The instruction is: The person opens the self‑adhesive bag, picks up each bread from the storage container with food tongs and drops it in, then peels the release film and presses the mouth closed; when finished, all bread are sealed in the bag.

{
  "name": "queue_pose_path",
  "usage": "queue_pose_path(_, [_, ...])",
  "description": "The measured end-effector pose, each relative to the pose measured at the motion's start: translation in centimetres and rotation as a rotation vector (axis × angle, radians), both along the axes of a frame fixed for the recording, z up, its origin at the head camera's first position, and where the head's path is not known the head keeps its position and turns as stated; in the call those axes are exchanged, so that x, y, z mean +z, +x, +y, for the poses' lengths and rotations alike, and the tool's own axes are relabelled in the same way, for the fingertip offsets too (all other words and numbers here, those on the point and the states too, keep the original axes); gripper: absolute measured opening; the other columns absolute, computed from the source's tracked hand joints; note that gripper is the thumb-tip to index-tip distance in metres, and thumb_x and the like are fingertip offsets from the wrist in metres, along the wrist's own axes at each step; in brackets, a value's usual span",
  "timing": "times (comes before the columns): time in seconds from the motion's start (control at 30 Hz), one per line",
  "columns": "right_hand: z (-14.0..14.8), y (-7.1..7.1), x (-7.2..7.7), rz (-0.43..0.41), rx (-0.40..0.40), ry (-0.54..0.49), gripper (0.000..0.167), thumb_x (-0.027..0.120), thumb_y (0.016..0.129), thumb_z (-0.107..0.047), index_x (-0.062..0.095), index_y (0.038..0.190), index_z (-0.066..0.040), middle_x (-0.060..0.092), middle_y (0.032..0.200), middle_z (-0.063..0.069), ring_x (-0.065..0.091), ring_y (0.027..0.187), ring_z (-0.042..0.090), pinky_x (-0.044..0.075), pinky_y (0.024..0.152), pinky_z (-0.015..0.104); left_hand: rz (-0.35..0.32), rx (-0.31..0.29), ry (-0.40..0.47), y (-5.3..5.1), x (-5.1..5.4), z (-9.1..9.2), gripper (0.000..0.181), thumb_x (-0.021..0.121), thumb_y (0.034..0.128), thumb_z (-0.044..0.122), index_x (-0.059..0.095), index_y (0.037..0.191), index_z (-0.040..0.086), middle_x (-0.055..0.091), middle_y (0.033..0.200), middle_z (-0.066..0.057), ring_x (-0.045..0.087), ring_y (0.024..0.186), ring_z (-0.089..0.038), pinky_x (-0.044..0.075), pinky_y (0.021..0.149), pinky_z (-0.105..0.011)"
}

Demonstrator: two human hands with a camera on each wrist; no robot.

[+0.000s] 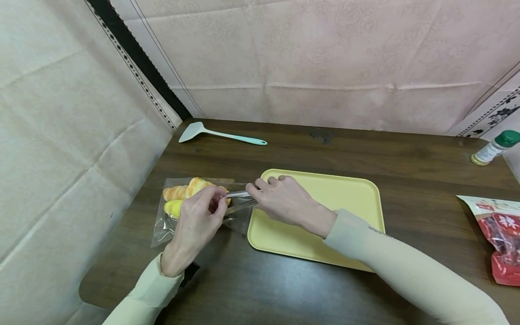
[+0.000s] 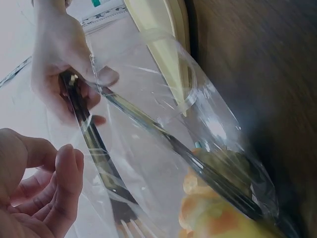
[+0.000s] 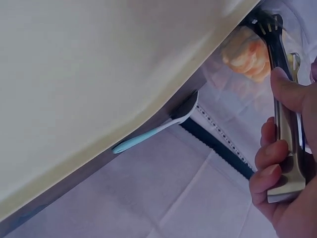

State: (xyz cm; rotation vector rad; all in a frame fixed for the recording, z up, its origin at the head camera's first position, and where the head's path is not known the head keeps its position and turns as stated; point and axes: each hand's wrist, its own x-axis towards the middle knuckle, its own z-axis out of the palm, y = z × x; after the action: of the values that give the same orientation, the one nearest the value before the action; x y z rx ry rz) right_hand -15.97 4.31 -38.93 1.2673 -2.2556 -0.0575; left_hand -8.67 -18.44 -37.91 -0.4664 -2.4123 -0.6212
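Note:
A clear plastic bag [image 1: 161, 229] holds golden bread pieces [image 1: 197, 185] and a yellow piece [image 1: 173, 208] on the left of the table. My left hand [image 1: 197, 224] is over the bag, thumb and forefinger pinching its film near the mouth. From the right, my right hand [image 1: 284, 201] grips a pair of metal tongs [image 3: 286, 134] with dark, slotted ends. In the left wrist view, the spread arms of the tongs reach into the bag beside the bread [image 2: 210, 206]. Whether the tips touch bread is unclear.
A pale yellow tray [image 1: 349, 212] lies under my right forearm, right of the bag. Behind them is a light turquoise spatula [image 1: 227, 134]. A green-capped bottle [image 1: 493, 148] and a red food packet [image 1: 505, 239] are at the far right. Cloth hangs behind and left.

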Motion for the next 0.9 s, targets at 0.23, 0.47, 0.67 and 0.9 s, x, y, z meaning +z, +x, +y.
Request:
queue_pose_path(0.23, [3.0,0.6,-0.1,0.014,-0.017,-0.048,0.04,0.083,0.094,-0.046,0.065,0.114,-0.017,0.064,0.08,-0.003,0.06,0.059,0.017,0.045,0.05,0.028,-0.016,0.005,0.006,0.0,-0.1,0.1,0.014,0.078,0.0874,-0.009,0.07,0.093,0.001,0.071,0.077,-0.009,0.063,0.063,-0.013,0.054,0.055,-0.026])
queue_pose_path(0.47, [6.3,1.5,0.1,0.014,-0.046,-0.074,0.046,0.09,0.088,-0.043,0.064,0.115,-0.016,0.061,0.079,-0.002,0.061,0.06,0.018,0.044,0.05,0.028,0.007,0.01,0.005,0.0,-0.2,-0.1,0.015,0.078,0.0862,-0.01,0.07,0.092,0.001,0.071,0.076,-0.008,0.063,0.063,-0.012,0.052,0.055,-0.025])
queue_pose_path(0.67, [9.2,2.6,0.1,0.005,-0.099,-0.111,0.046,0.09,0.088,-0.042,0.064,0.114,-0.015,0.058,0.077,-0.001,0.058,0.057,0.017,0.039,0.047,0.028,-0.011,0.013,0.001,0.1,-0.1,-0.1,0.016,0.08,0.0852,-0.009,0.07,0.092,0.002,0.071,0.076,-0.009,0.061,0.062,-0.013,0.053,0.055,-0.026])
queue_pose_path(0.9, [12.8,4.5,0.2,-0.014,-0.138,-0.177,0.046,0.089,0.086,-0.04,0.062,0.111,-0.013,0.052,0.073,-0.002,0.049,0.052,0.014,0.031,0.046,0.025,-0.042,0.007,0.0,0.1,-0.2,0.0,0.017,0.081,0.085,-0.01,0.071,0.092,0.002,0.071,0.077,-0.01,0.061,0.064,-0.012,0.056,0.058,-0.027])
